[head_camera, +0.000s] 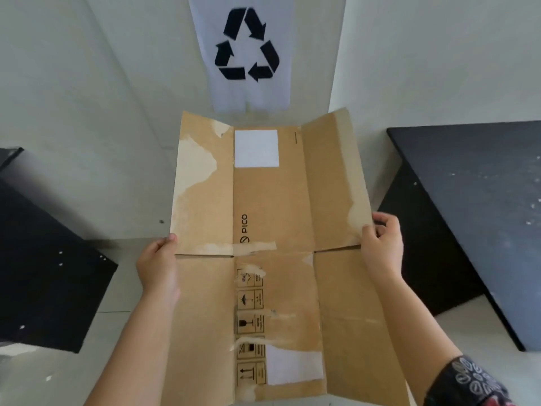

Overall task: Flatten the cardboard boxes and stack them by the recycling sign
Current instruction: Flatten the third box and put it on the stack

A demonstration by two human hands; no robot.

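Two hands, left hand (158,266) and right hand (382,244), each pinching the flattened cardboard box (272,230) below the recycling sign (247,48)

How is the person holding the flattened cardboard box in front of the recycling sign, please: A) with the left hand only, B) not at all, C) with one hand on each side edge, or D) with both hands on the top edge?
C: the left hand and right hand each grip a side edge of the flattened cardboard box.
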